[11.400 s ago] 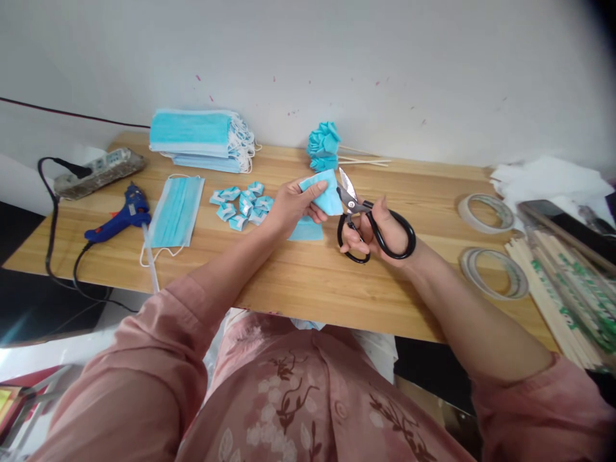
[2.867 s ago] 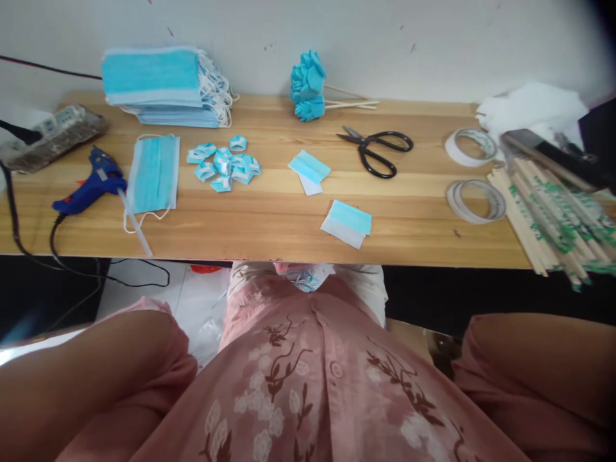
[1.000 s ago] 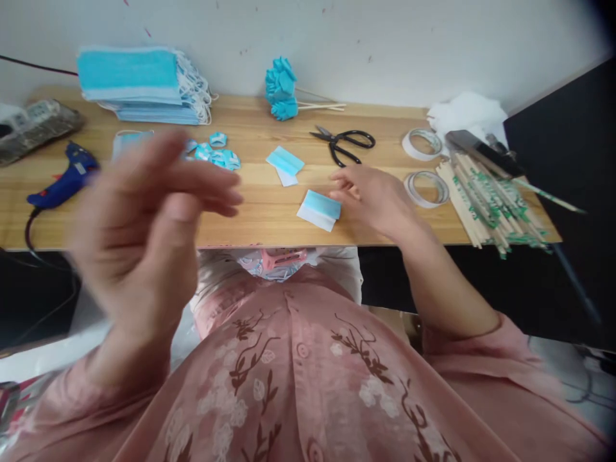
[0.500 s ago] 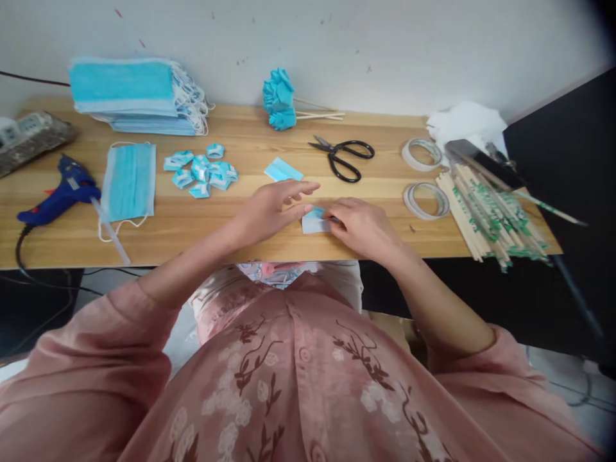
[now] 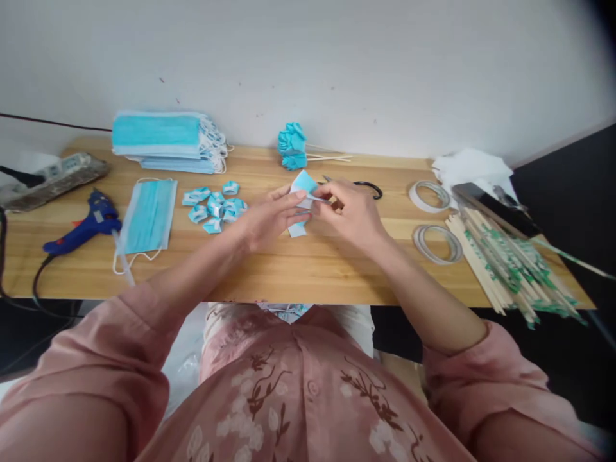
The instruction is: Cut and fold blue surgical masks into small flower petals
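The small blue-and-white piece of thin fabric (image 5: 304, 181) has just left the pale wooden surface (image 5: 337, 276); the left hand (image 5: 272, 217) and right hand (image 5: 355, 213) now meet, pinching it, so its shaping seems begun.

No text can be read; green print on the wrapped sticks (image 5: 516, 265) is too blurred.
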The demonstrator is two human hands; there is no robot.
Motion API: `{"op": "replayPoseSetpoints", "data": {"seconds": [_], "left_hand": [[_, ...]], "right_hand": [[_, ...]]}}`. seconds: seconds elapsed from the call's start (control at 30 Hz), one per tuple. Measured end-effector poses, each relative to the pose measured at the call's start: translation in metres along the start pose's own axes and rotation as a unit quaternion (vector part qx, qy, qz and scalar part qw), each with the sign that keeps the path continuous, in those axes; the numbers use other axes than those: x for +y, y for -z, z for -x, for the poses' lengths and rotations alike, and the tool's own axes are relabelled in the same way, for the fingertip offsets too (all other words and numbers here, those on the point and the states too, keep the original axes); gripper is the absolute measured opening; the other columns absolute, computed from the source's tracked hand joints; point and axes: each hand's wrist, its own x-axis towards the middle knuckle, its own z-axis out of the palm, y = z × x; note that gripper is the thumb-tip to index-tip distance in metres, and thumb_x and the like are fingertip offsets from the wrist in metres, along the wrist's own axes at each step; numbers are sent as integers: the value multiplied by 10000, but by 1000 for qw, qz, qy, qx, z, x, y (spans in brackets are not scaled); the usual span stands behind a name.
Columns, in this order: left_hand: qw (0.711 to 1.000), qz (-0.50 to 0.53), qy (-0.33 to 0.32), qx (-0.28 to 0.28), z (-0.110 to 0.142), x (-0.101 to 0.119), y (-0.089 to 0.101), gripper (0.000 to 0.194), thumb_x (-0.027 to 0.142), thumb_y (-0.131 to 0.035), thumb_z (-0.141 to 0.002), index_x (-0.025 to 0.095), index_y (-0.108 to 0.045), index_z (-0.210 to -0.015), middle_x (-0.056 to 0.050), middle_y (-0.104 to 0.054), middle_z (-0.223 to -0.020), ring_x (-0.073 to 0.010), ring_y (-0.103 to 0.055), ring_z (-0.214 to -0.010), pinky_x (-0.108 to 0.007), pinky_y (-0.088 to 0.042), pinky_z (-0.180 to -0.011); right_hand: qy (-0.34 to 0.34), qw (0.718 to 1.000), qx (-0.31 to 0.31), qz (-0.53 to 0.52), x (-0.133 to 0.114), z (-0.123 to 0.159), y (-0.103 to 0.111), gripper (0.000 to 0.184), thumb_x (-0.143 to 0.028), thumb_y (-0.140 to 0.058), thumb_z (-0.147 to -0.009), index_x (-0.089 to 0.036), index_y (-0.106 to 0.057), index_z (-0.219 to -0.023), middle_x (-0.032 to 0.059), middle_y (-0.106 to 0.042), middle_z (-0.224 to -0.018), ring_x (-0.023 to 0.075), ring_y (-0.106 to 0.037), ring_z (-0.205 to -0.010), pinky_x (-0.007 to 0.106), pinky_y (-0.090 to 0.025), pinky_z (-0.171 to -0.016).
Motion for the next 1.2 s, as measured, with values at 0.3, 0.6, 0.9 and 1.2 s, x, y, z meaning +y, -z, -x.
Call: {"op": "replayPoseSetpoints", "data": {"seconds": [0.3,0.6,0.9,1.2], "left_hand": [[993,33,-56,94,-11,-4,22,468,223,-681,-893,236,-661,-1360,-52,-759,-1153,-221,-696,-1135,-396,-540,-1030],[996,35,-13,81,-6,-16,20,822,73,-556,-884,344,-357,-1634,-15,-461,-1629,-273,-484,-1472,-536,-409,-1236],[991,66,11,115,-4,-12,18,843,18,-554,-855,287,-371,-1633,-79,-510,-1591,-318,-547,-1423,-581,-509,-1162],[990,65,27,126,-3,-10,21,806,65,-522,-905,250,-288,-1653,-77,-737,-1256,-223,-746,-1089,-508,-595,-1055]], "right_hand": [[74,990,-84,81,4,-32,-26,188,-313,-673,-949,-212,-713,-1103,116,-745,-1127,294,-671,-1041,427,-519,-879],[106,993,-18,39,28,-16,-42,140,-174,-580,-950,-225,-710,-941,66,-755,-933,232,-699,-874,375,-551,-774],[-11,994,85,-69,30,-17,-41,89,-179,-617,-876,-230,-677,-835,-2,-735,-816,144,-644,-667,276,-513,-577],[192,968,117,115,10,-9,-33,174,-167,-594,-983,-250,-745,-956,42,-755,-881,211,-700,-832,372,-538,-755]]}}
